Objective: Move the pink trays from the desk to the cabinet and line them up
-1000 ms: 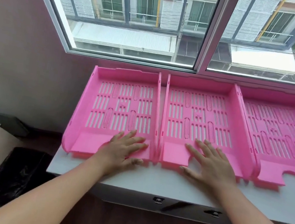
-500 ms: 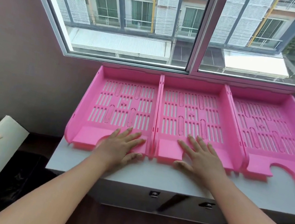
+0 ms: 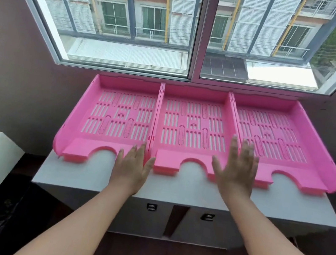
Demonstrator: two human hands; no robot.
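I've got three pink trays (image 3: pixel 193 129) side by side on the white cabinet (image 3: pixel 174 190) under the window, left hand (image 3: pixel 132 166) and right hand (image 3: pixel 236 172) flat with fingers spread, gripping nothing, at the lining-up step, next nudge front edges flush

Three pink trays in a row on the cabinet
Left tray (image 3: pixel 117 116), middle tray (image 3: pixel 192 124) and right tray (image 3: pixel 276 136) lie flat across mid-frame, side walls touching, slotted floors up, notched fronts toward the frame's bottom, on the white cabinet (image 3: pixel 174 190)
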